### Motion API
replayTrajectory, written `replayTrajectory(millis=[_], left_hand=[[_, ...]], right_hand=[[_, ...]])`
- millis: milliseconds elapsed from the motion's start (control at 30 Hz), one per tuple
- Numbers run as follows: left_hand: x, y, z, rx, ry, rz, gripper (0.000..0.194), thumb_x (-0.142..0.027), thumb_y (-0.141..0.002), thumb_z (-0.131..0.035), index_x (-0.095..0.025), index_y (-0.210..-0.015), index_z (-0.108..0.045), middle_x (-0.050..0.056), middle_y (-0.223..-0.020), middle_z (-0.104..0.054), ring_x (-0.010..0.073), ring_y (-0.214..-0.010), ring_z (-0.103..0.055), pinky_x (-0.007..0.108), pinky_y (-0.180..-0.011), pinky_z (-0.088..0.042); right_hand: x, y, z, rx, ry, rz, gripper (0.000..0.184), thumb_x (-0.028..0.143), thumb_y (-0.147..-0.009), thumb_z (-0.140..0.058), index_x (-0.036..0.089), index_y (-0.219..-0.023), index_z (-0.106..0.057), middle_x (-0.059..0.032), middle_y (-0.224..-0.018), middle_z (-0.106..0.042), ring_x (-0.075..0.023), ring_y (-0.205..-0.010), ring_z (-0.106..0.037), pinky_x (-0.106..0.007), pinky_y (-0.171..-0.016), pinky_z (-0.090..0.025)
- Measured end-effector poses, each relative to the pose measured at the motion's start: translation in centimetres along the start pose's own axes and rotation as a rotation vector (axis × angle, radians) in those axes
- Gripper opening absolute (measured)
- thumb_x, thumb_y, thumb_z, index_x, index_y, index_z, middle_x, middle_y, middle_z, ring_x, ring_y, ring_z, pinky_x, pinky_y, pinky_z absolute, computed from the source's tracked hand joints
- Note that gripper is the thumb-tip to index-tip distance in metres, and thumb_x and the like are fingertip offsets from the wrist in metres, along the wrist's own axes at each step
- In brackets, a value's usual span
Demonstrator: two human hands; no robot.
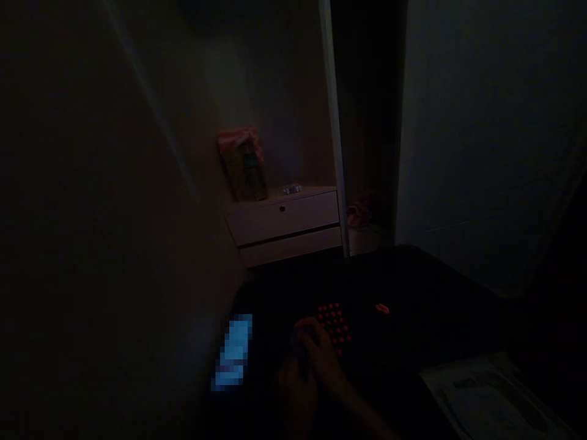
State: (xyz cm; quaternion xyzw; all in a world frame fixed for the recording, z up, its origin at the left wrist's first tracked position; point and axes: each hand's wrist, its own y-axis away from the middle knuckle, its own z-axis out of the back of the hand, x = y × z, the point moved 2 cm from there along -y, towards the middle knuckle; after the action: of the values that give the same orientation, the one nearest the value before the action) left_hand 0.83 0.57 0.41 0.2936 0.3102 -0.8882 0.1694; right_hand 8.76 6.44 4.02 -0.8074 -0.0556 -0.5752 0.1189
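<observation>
The light is very dim. My right hand is closed around a dark, bluish round object, its kind too dark to make out. Just below, my left hand is closed at the lower side of the same object; its fingertips are mostly lost in shadow. Right beside my right hand, rows of small red dots show on the black tabletop. Farther right lies a small orange-red piece.
A lit, pixelated screen is at the left. Whitish printed sheet or packet lies at lower right. Behind stands a drawer cabinet bearing a red-topped bag and a small shiny object. A pale panel rises at right.
</observation>
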Motion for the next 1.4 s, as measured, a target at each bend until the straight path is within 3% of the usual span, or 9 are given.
replayTrajectory(millis=[233,1400], left_hand=[[0.17,0.03,-0.21,-0.052,-0.026,-0.033,0.022,-0.027,-0.079,-0.051,-0.018,-0.073,-0.07,0.007,-0.067,-0.071,0.0169,-0.062,-0.067,0.023,-0.058,-0.046],[0.05,-0.03,0.01,-0.035,0.007,-0.071,0.02,-0.027,-0.079,-0.053,-0.018,-0.077,-0.07,0.007,-0.069,-0.071,0.0156,-0.061,-0.066,0.022,-0.057,-0.048]], right_hand=[[-0.12,-0.11,0.03,0.006,0.018,0.017,0.013,0.026,-0.076,-0.06,0.021,-0.087,-0.066,-0.001,-0.083,-0.065,-0.0196,-0.081,-0.061,-0.029,-0.073,-0.048],[0.22,-0.05,-0.1,0.007,0.006,0.007,0.014,0.024,-0.075,-0.058,0.021,-0.086,-0.066,-0.0013,-0.082,-0.065,-0.0193,-0.081,-0.061,-0.028,-0.072,-0.047]])
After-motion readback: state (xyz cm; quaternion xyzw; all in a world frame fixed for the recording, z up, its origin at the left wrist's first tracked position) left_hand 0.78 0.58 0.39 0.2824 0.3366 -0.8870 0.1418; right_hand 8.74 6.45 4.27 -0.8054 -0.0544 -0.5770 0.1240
